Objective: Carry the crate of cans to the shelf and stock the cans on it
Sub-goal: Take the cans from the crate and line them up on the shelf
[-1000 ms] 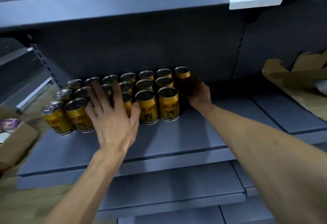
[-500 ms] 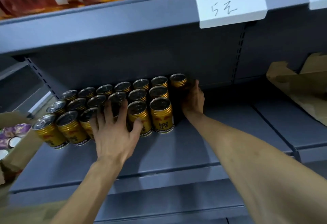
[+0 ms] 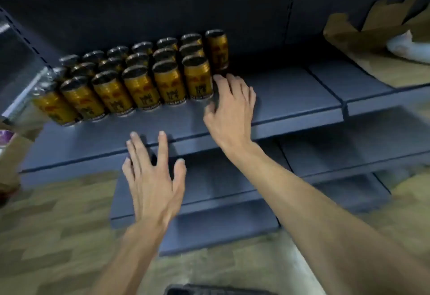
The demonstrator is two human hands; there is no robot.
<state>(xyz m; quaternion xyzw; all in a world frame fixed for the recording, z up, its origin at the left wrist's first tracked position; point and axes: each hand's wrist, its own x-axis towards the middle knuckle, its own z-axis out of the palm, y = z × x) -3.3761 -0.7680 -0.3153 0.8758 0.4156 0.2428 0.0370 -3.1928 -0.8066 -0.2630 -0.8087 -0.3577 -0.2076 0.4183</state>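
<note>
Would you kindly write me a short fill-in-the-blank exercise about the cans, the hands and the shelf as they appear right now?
1. The gold cans stand on the grey shelf in ____ rows.
2. The single can at the block's right end belongs to the ____ row.
3. The left hand holds ____.
4. The torn cardboard box lies to the ____ of the cans.

Missing words: three; back; nothing; right

Left hand (image 3: 153,185) has left the cans (image 3: 139,80); right hand (image 3: 230,106) drew back too
</note>
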